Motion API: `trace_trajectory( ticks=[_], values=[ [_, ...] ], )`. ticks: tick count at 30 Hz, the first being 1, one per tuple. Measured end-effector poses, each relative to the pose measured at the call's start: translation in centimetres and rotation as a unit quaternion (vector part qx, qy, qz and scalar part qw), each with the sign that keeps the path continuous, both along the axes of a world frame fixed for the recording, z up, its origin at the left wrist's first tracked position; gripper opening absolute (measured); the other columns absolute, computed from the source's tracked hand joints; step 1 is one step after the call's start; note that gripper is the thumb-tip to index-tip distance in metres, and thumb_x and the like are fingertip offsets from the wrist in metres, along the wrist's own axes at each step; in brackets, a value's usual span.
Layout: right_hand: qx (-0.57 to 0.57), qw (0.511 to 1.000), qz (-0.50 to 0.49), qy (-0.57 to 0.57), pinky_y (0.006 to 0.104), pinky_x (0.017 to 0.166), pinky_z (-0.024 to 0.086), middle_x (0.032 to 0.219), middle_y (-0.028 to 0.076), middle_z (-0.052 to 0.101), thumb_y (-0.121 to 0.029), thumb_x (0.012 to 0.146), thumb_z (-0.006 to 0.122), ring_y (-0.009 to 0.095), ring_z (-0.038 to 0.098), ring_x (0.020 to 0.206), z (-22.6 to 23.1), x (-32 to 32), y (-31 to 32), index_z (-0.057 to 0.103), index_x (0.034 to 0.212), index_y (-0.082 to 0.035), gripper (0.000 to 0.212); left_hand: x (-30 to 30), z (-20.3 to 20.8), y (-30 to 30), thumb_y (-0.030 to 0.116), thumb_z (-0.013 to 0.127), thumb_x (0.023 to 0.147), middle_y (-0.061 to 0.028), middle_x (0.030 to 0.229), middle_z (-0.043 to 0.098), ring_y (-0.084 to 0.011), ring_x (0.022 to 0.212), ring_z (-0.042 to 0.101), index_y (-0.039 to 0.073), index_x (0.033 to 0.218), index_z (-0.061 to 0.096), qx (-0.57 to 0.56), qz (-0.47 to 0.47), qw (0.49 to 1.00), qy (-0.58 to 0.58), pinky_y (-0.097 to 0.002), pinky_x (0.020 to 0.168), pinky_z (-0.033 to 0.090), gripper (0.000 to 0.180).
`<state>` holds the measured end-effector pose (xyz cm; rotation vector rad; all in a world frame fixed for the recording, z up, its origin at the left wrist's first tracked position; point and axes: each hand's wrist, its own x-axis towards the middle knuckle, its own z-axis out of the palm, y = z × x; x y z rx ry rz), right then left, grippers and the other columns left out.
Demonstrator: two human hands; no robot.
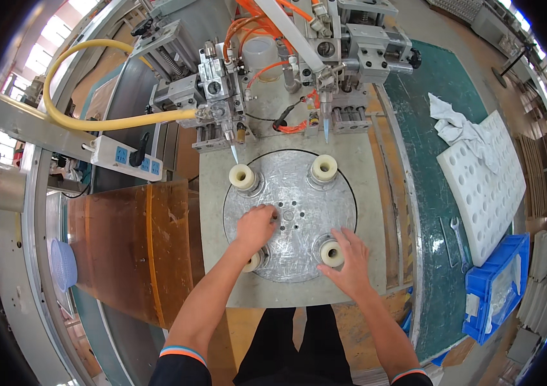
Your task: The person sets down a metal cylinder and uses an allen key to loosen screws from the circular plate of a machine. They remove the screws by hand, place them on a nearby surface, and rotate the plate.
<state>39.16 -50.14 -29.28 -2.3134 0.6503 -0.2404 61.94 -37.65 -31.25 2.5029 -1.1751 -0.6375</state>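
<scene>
A round metal turntable (286, 248) lies in front of me on a grey plate. Cream ring-shaped holders stand around it: one at the far left (242, 175), one at the far right (324, 168), and one at the near right (332, 253). Another near-left holder (251, 262) is partly covered by my left wrist. Over the disc's left-centre, my left hand (257, 226) has its fingers curled together; what they hold, if anything, is too small to name. My right hand (350, 265) spreads thumb and fingers on either side of the near-right holder, apparently without gripping it.
Two dispensing nozzles, left (234, 153) and right (326, 130), point down behind the turntable. A yellow hose (119, 122) and power strip (128, 157) are at left. The green right-hand table bears a white perforated tray (486, 199), cloth (460, 128), wrench (459, 241) and blue bin (477, 305).
</scene>
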Motion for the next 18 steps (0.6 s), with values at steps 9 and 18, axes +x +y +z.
trace_trajectory(
  ticks=[9,18],
  values=[
    [0.032,0.998,-0.023,-0.040,0.0440,0.100,0.027,0.133,0.014,0.041,-0.022,0.063,0.081,0.031,0.039,0.121,-0.7,-1.3,0.5,0.044,0.130,-0.013,0.077,2.3,-1.3,-0.2,0.007,0.062,0.074,-0.0069,0.091,0.061,-0.0267,0.087,0.061,0.010,0.097,0.061,0.011,-0.026,1.000,0.000,-0.0374,0.073,0.049,0.023],
    [0.091,0.991,-0.079,-0.057,0.0415,0.101,0.034,0.128,0.016,0.046,-0.011,0.069,0.071,0.032,0.042,0.119,-0.4,-2.4,1.0,0.049,0.125,-0.006,0.060,3.6,-1.7,-0.3,0.010,0.064,0.076,-0.0058,0.087,0.059,-0.0265,0.083,0.061,0.012,0.095,0.059,-0.005,-0.214,0.974,-0.075,-0.0375,0.070,0.050,0.020]
  ],
)
